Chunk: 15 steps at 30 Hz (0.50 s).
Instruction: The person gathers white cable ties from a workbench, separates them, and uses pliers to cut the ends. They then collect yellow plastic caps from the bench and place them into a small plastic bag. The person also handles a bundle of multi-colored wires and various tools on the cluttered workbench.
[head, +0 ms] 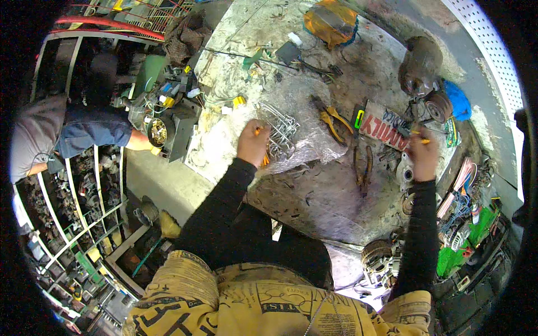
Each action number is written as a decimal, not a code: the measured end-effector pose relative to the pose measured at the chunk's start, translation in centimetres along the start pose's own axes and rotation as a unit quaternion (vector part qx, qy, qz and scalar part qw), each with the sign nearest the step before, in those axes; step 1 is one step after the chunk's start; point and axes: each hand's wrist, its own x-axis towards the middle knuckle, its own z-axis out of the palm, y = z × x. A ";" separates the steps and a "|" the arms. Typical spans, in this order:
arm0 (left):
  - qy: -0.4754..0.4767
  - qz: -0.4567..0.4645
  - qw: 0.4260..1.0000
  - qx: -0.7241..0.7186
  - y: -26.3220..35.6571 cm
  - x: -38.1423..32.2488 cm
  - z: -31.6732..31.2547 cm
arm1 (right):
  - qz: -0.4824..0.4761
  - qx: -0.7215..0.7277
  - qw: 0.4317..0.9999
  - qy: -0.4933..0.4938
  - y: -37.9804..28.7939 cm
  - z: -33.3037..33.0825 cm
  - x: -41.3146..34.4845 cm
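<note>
My left hand [253,145] is closed around an orange item [265,160] that shows at both ends of the fist. It touches the near edge of a pile of bent metal wire pieces [284,129] lying on clear plastic sheeting [325,151]. Further right, my right hand [423,156] has its fingers curled on a small orange piece [425,141], mostly hidden, beside a dark pulley-like part [437,107]. Between the hands lie yellow-handled pliers [334,122], a second, darker pair of pliers [363,170] and a plate with red lettering [384,125].
A dark cylindrical motor [420,63] and an orange bag [330,23] stand at the back of the worktable [311,206]. An alternator [380,262] sits near right. At left, a co-worker's hand [145,142] is by a bowl of small parts [158,131].
</note>
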 end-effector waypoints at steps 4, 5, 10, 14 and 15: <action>-0.044 -0.008 0.994 -0.100 -2.1 -2.0 -1.0 | -0.030 -0.030 0.980 -0.196 -5.0 16.1 -3.4; -0.055 -0.020 0.984 -0.169 -2.3 -2.4 -1.7 | -0.096 -0.049 0.966 -0.235 -5.9 19.2 -4.0; -0.065 -0.048 0.949 -0.304 -3.6 -3.5 -7.0 | -0.071 -0.331 0.913 -0.229 -7.9 27.9 -5.6; -0.029 -0.075 0.952 -0.295 -7.0 -3.4 -11.8 | -0.058 -0.374 0.902 -0.206 -7.2 29.8 -6.6; -0.025 -0.077 0.962 -0.262 -8.0 -3.6 -13.0 | -0.068 -0.358 0.911 -0.193 -6.9 29.9 -6.9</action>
